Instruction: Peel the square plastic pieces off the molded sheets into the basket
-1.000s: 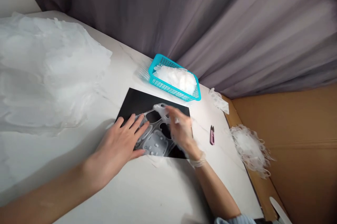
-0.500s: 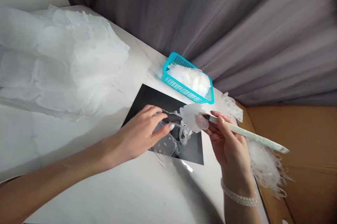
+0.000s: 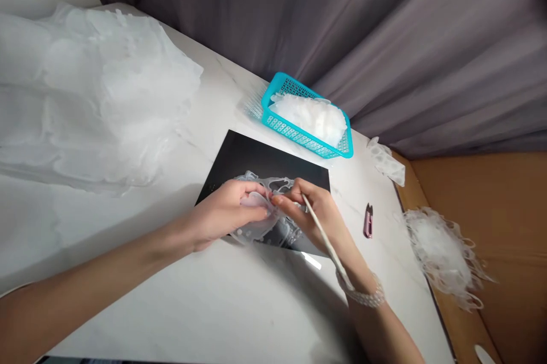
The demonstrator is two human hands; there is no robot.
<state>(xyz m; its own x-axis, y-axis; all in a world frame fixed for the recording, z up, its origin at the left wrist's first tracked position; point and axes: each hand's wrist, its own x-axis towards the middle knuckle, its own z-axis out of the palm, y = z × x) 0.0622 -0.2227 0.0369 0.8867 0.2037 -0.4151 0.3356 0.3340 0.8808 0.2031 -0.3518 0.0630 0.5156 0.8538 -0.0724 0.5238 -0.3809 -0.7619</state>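
Note:
Over a black mat [image 3: 273,154] on the white marbled table, both hands meet. My left hand [image 3: 233,207] has its fingers closed round a translucent petal-shaped piece [image 3: 255,200]. At that piece's right edge my right hand [image 3: 310,207] pinches with thumb and forefinger; a long pale-handled tool [image 3: 327,241] is tucked in the same hand, its shaft lying back toward the beaded bracelet. The tool's tip is hidden by the fingers. Clear, lacy cut-out sheet material [image 3: 282,233] spreads on the mat beneath and around the fingers.
Behind the mat stands a turquoise basket [image 3: 307,142] of white pieces. A large pile of translucent sheets [image 3: 106,96] covers the left. Small pink snips [image 3: 368,221] lie at the right, near a perforated scrap [image 3: 387,163] and a heap of stringy offcuts [image 3: 442,256] by the cardboard.
My right hand has moved left to meet my left hand, and the tool has swung back along its wrist. My left hand has closed on a petal piece. The pink snips have come into view.

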